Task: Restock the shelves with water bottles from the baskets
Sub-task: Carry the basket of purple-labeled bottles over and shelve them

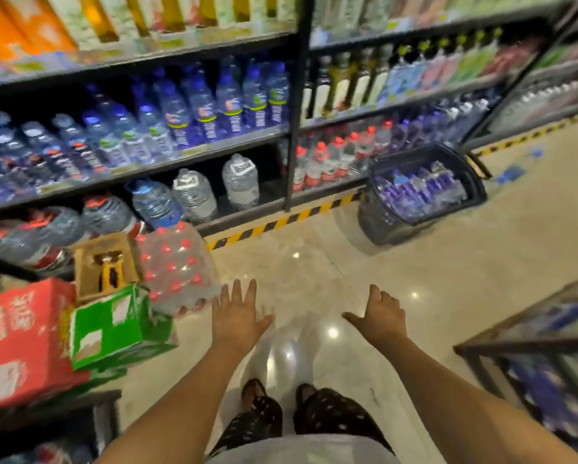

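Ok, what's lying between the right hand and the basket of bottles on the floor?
Only bare, glossy floor: in the head view nothing stands between the right hand and the basket.

I can read nothing here: the white lettering on the blue labels of the bottles (207,122), the white characters on the red box (23,339) and the shelf tags (197,151) are all too blurred.
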### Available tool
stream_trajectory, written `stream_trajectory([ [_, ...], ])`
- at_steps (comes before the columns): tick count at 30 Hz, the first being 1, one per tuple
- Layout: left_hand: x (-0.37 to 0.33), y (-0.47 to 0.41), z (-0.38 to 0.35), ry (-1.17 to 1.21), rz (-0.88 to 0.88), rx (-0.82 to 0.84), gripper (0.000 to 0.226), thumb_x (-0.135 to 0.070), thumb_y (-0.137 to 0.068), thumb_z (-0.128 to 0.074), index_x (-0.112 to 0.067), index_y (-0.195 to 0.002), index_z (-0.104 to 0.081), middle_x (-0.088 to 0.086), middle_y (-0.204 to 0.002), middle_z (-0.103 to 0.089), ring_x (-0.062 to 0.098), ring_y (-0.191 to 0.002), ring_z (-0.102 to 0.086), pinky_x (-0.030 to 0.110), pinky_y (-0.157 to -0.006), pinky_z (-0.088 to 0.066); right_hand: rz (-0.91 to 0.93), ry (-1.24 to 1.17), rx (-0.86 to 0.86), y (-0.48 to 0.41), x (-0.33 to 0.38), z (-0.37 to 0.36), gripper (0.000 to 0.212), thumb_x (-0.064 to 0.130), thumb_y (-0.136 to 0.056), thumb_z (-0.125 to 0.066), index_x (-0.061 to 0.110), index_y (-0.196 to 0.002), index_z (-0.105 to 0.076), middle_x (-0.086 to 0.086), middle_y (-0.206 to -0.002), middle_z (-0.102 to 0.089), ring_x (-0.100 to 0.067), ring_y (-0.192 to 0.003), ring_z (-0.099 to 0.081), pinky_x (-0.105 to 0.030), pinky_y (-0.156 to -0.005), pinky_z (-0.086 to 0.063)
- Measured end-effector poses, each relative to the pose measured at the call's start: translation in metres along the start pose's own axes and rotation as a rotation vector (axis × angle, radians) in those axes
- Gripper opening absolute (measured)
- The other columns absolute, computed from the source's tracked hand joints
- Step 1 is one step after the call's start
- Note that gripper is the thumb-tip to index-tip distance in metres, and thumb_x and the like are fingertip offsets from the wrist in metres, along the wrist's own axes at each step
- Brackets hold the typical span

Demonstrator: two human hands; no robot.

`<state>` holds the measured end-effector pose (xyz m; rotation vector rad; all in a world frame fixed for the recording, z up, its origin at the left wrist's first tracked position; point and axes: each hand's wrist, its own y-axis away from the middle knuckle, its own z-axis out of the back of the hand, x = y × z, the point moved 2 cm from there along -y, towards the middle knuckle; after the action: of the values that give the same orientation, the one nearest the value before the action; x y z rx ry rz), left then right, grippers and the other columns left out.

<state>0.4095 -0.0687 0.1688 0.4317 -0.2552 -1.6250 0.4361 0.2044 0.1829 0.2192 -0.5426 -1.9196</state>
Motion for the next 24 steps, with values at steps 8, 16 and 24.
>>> stream_trajectory([
  [8, -0.074, -0.070, 0.006, -0.170, -0.229, 0.104, 0.088, -0.072, -0.089, -0.032, -0.024, -0.154, 0.002, 0.012, -0.162, -0.005, 0.035, -0.148, -0.007, 0.048, -0.117, -0.010, -0.238, -0.156, 0.004, -0.027, -0.064, 0.009, 0.090, 0.066, -0.084, -0.054, 0.013, -0.147, -0.020, -0.014, -0.141, -0.043, -0.033, -0.127, -0.041, -0.041, -0.099, -0.039],
  [16, -0.190, -0.162, 0.014, -0.236, -0.297, 0.108, 0.086, -0.071, -0.090, -0.032, -0.025, -0.154, 0.002, 0.012, -0.161, -0.007, 0.034, -0.147, -0.009, 0.048, -0.118, -0.013, -0.329, -0.240, 0.035, -0.108, -0.148, 0.034, 0.091, 0.066, -0.084, -0.053, 0.016, -0.150, -0.015, -0.015, -0.141, -0.042, -0.036, -0.127, -0.041, -0.043, -0.099, -0.040],
  [24, -0.281, -0.228, 0.035, -0.208, -0.294, 0.091, 0.085, -0.070, -0.090, -0.032, -0.025, -0.154, 0.002, 0.012, -0.161, -0.008, 0.033, -0.147, -0.010, 0.046, -0.118, -0.014, -0.350, -0.312, 0.044, -0.188, -0.205, 0.075, 0.092, 0.064, -0.084, -0.055, 0.017, -0.151, -0.014, -0.016, -0.142, -0.042, -0.036, -0.126, -0.042, -0.042, -0.098, -0.040],
])
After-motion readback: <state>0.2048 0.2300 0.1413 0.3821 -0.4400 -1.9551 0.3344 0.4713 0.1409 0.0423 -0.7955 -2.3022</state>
